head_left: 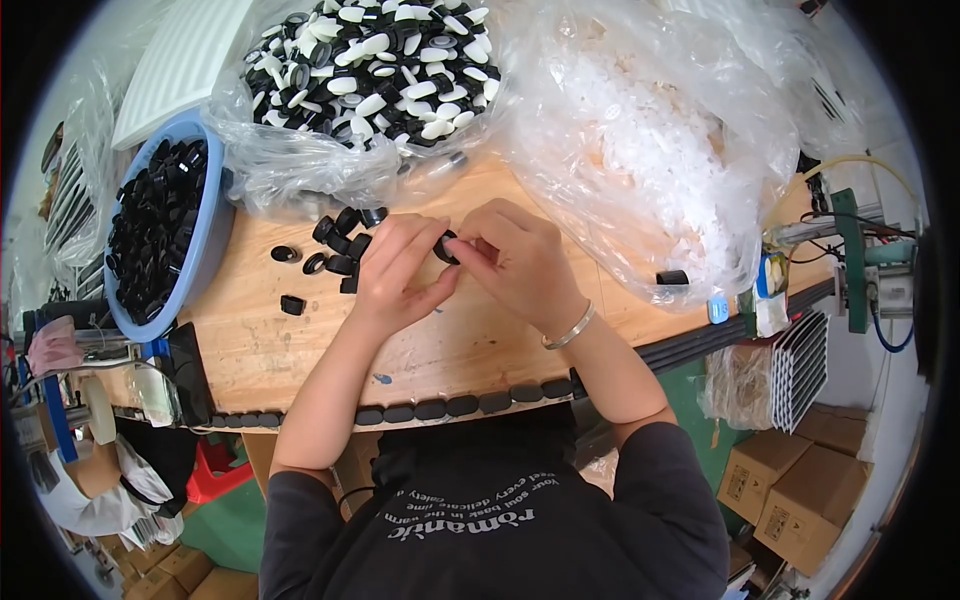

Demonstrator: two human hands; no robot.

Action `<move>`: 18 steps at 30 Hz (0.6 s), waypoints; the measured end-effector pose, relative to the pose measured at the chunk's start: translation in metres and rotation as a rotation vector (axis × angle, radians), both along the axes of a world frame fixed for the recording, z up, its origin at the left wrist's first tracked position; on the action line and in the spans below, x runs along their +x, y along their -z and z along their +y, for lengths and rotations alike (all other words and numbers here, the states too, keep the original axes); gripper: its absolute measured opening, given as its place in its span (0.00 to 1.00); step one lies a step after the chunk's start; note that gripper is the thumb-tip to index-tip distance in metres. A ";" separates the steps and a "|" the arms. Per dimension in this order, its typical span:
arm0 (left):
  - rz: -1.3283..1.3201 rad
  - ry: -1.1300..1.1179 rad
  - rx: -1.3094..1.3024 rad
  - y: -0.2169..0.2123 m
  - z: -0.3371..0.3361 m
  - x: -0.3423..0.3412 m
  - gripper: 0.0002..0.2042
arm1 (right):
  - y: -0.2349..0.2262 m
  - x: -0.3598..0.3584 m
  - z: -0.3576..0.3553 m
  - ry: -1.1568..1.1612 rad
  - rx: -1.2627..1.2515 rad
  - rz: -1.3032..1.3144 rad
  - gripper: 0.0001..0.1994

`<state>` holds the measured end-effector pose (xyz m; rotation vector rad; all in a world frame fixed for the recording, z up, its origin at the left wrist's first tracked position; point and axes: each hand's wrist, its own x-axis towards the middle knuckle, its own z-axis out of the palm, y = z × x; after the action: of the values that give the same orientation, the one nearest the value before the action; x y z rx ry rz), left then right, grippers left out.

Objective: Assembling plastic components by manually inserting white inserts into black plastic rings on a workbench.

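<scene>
Over the middle of the wooden table, my two hands meet around a small round black plastic part point(446, 248). My left hand point(398, 272) has its fingers and thumb closed on the left side of the part. From the right, my right hand point(515, 258) pinches at it with thumb and bent fingers, which hide whatever else they hold. Just left of my left hand lies a loose cluster of black caps point(338, 238). One more black cap point(292, 304) sits apart, closer to me. A row of black oblong pieces point(462, 405) lines the table's near edge.
A blue basin point(208, 250) of black parts stands at the left. Behind my hands is a plastic bag point(300, 165) of black and white pieces. A clear bag point(650, 150) of translucent bits spreads far right, with a green-framed fixture point(852, 260) beyond. Cardboard boxes point(800, 500) sit low right.
</scene>
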<state>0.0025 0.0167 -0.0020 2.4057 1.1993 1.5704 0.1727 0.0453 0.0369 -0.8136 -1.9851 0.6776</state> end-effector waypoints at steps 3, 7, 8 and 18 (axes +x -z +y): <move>-0.019 -0.004 0.009 -0.001 0.001 0.001 0.24 | 0.001 0.000 0.001 -0.044 0.092 0.056 0.06; -0.047 0.001 0.002 0.000 0.000 0.000 0.24 | 0.000 -0.003 -0.001 -0.088 0.127 0.093 0.06; -0.047 0.000 0.003 -0.001 0.000 0.001 0.24 | 0.001 -0.002 0.000 -0.076 0.176 0.091 0.07; -0.081 -0.055 0.050 -0.001 -0.002 0.000 0.24 | 0.005 -0.008 -0.007 -0.088 0.178 0.112 0.09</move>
<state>0.0028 0.0146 -0.0011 2.3325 1.2359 1.7157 0.1649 0.0385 0.0315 -0.5730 -1.9559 0.5745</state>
